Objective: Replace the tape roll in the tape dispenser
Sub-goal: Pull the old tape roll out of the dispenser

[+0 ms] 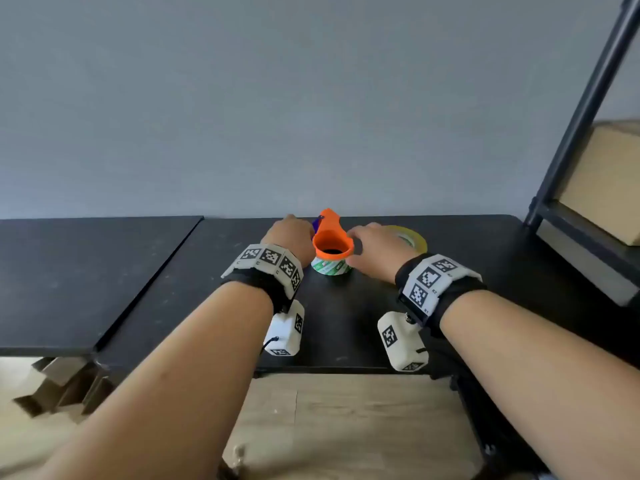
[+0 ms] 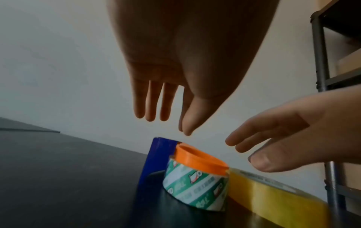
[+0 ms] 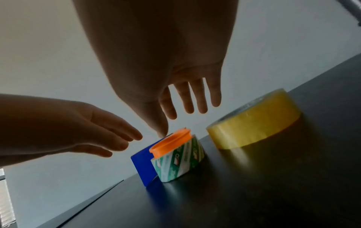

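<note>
Head view: on the black table (image 1: 450, 271), orange tape dispenser (image 1: 332, 237) seated in a green-and-white printed roll (image 1: 330, 266), flanked by both hands. Left hand (image 1: 289, 237) at nine o'clock of the dispenser, right hand (image 1: 377, 245) at three o'clock, both close beside it; contact impossible to tell. Yellow tape roll (image 1: 415, 237) lying flat at three o'clock, partly hidden behind the right hand. Likely risk: lifting the dispenser one-handed and dragging the printed roll along, or knocking the yellow roll away.

Left wrist view: left hand (image 2: 175, 77) above the dispenser (image 2: 201, 160), fingers straight and relaxed, holding nothing. Printed roll (image 2: 195, 185) at six o'clock of the fingertips, apart from them. Blue part (image 2: 156, 157) upright behind it. Risk of tipping the stack if pressed off-centre.

Right wrist view: right hand (image 3: 175, 69) spread wide, empty, thumb tip just beside the orange rim (image 3: 170, 143). Yellow roll (image 3: 254, 128) at four o'clock of the fingers, untouched.
</note>
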The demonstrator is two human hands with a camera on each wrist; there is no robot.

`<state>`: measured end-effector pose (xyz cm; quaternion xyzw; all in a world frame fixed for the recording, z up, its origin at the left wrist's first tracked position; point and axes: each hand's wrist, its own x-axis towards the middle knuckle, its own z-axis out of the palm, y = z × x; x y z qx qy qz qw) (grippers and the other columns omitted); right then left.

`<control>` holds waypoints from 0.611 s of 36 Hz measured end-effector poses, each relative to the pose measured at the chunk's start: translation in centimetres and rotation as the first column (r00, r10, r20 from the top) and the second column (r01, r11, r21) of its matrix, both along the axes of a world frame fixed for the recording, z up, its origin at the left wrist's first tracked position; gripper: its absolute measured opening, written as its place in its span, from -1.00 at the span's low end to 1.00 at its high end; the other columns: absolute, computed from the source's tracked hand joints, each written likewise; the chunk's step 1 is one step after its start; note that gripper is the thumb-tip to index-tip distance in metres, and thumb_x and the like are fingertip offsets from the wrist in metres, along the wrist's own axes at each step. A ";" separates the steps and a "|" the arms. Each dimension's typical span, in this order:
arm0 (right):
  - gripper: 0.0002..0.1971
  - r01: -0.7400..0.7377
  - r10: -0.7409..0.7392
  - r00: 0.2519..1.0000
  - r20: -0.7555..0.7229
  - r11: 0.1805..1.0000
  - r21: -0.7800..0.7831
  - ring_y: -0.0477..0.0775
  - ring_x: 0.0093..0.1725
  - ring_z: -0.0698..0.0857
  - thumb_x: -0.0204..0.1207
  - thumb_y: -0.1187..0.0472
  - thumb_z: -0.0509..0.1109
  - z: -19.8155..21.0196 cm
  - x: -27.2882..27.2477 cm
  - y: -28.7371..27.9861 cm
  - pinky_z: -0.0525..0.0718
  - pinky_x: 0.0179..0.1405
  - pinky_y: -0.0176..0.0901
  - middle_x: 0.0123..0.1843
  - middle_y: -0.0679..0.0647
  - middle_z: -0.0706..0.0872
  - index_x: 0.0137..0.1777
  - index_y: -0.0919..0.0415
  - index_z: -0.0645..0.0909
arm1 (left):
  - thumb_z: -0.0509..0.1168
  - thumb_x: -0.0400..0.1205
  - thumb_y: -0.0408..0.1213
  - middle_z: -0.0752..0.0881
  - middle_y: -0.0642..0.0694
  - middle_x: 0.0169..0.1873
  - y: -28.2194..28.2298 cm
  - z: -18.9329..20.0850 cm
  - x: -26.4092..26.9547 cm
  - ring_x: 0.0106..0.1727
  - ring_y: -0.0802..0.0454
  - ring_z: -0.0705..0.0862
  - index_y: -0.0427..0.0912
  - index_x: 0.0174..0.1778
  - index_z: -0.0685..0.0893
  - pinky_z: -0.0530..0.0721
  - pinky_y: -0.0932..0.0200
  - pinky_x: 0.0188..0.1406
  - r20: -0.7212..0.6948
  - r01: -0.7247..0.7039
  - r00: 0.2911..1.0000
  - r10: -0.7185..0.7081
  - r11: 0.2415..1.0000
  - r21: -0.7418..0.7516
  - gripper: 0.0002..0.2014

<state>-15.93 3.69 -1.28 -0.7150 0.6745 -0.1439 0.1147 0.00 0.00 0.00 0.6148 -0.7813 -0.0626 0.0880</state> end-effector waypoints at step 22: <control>-0.64 -0.008 0.010 0.999 0.044 0.999 -0.044 0.21 0.22 0.68 0.65 0.17 0.27 -2.7 1.8 -2.8 0.66 0.26 0.05 0.38 0.19 0.52 0.43 0.17 0.56 | 0.27 0.60 -0.21 0.46 -0.13 0.26 -1.9 -2.8 0.4 0.08 -0.14 0.68 -0.16 0.13 0.73 0.69 -0.02 0.18 -0.019 0.019 1.000 -0.018 1.000 0.018 -0.75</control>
